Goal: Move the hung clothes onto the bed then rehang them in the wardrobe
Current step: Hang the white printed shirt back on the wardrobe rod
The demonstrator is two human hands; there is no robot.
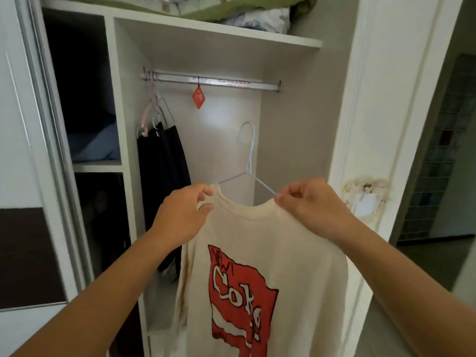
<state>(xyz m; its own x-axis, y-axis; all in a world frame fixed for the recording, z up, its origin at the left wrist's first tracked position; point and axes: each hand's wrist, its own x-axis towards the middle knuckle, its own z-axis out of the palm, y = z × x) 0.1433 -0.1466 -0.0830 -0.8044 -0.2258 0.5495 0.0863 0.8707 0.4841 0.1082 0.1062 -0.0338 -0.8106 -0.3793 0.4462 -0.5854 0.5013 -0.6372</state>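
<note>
Rail (231, 83) bears dark clothes (162, 163), apparently.

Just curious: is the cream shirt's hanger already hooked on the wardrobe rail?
No, the white hanger hook hangs free below the rail.

The bottom edge cuts off my cream shirt (260, 266) partway through its red print, hiding its hem. The shirt's shoulders cover both arms of the white hanger (248, 161) past the collar. My left hand (185, 215) and right hand (309, 202) cover the cloth at the collar's ends. The dark left compartment of the wardrobe (113, 99) holds shapes I cannot make out. The red tag (198, 97) on the rail (211, 82) carries a mark too small to read. The top edge crops the bedding (206, 9) above.
</note>
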